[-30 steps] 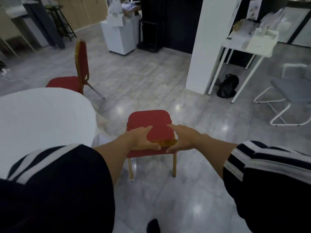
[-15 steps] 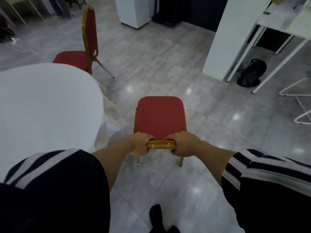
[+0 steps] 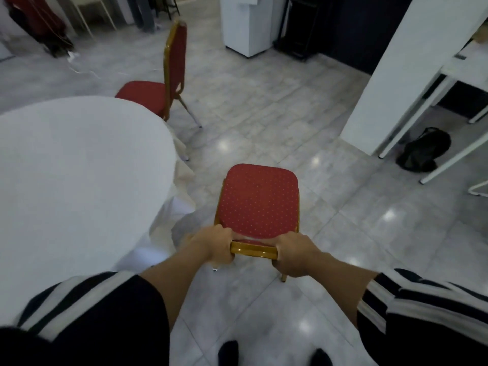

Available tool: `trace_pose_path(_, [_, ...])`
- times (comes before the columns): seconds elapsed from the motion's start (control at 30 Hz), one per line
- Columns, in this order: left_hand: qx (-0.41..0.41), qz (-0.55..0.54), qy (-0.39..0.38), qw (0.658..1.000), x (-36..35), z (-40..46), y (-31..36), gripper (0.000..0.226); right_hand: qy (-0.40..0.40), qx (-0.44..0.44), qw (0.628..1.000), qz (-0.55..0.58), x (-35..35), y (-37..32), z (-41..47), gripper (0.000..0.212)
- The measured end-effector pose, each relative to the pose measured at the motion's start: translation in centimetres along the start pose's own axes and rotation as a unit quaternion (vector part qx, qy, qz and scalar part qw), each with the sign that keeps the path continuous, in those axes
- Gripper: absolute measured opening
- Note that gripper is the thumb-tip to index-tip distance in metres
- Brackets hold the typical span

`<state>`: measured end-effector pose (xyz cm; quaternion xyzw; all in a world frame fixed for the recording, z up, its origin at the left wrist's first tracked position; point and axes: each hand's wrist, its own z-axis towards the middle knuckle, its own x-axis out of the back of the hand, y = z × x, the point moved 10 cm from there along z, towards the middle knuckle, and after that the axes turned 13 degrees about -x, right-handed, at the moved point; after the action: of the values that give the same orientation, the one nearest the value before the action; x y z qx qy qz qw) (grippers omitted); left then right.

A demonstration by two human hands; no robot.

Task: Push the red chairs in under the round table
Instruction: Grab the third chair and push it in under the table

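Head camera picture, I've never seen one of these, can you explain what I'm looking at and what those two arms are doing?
The camera sits on a person's head and looks forward and down, so the two bare arms at the bottom are that person's own. The left hand and right hand both grip the gold top rail of a red chair, seen from behind and above. Its seat points away from the person and stands beside the round table, not under it. The table, on the left, wears a white cloth, and nothing shows on the part in view. A second red chair stands at the table's far side. The floor is shiny grey tile.
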<state>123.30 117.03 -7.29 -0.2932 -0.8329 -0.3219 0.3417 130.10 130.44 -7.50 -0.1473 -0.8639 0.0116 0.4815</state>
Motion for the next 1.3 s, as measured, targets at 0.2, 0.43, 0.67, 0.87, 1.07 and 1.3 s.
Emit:
trace_pose_path(0.2, [0.051, -0.022, 0.048, 0.997, -0.1, 1.2, 3.4, 0.041, -0.004, 0.048, 0.997, -0.062, 1.2, 3.8, 1.0, 0.037])
trace_pose_path(0.43, [0.164, -0.091, 0.101, 0.977, -2.1, 3.1, 8.9, 0.029, -0.009, 0.14, 0.985, -0.103, 2.7, 9.0, 1.3, 0.051])
trace_pose_path(0.67, [0.261, -0.182, 0.158, 0.935, -3.8, 4.9, 14.8, 0.003, -0.03, 0.231, 0.957, -0.175, 3.4, 12.9, 2.2, 0.055])
trace_pose_path(0.87, [0.284, -0.194, 0.187, 0.92, -2.8, 8.2, 17.1, 0.04, -0.04, 0.278, 0.936, -0.212, 5.6, 14.5, 5.1, 0.057])
trace_pose_path(1.07, [0.309, -0.241, 0.22, 0.893, -1.1, 11.2, 17.7, 0.04, -0.036, 0.302, 0.921, -0.245, 7.3, 15.7, 9.2, 0.061])
trace_pose_path(1.3, [0.338, -0.303, 0.252, 0.854, 1.8, 13.5, 17.9, 0.033, -0.045, 0.338, 0.9, -0.27, 9.6, 16.4, 13.2, 0.057])
